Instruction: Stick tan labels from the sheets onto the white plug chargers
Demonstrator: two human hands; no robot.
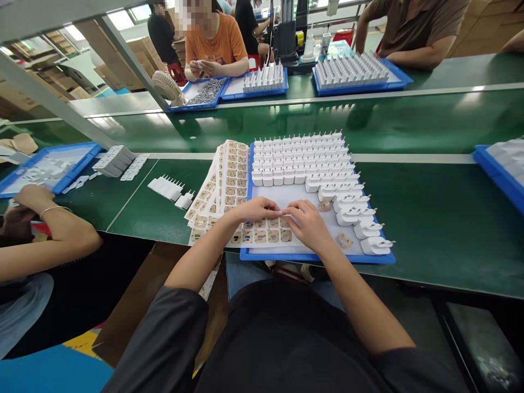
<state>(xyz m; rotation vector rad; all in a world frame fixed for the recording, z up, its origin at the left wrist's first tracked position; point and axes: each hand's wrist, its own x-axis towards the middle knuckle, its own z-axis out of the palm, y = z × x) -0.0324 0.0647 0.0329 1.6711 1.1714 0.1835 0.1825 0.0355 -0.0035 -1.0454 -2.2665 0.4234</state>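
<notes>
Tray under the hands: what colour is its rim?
The tray rim is blue, clearest along its near edge in the head view.

Whatever sits where the left grip [258, 209] and right grip [307, 219] meet, perhaps something small and pale, is too covered to tell. Both grips hide part of the sticker sheet [260, 236], whose markings are too small to read. The picture's edges cut off the far-right tray [494, 176], the co-worker at left [61, 234] and the person in brown [426, 24]. What the person in orange [219, 46] holds is too tiny to name.
</notes>
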